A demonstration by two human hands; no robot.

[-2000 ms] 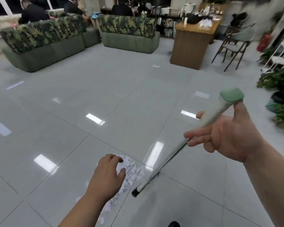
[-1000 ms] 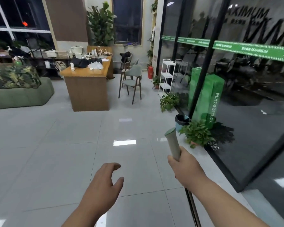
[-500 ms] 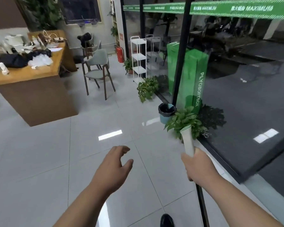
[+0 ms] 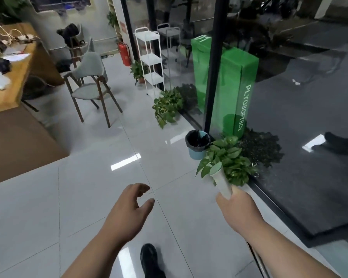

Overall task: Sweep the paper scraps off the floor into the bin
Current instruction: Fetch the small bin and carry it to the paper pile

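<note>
My left hand [image 4: 129,207] hangs loose over the tiles, fingers curled, empty. Ahead near the glass stands the bin [image 4: 197,145], black-lined, just beside a plant [image 4: 227,163]. My right hand [image 4: 237,209] is clenched round the broom handle [image 4: 221,179]. I see no scraps.

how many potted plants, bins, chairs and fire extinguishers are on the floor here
potted plants: 3
bin: 1
chairs: 2
fire extinguisher: 1
total: 7
</note>
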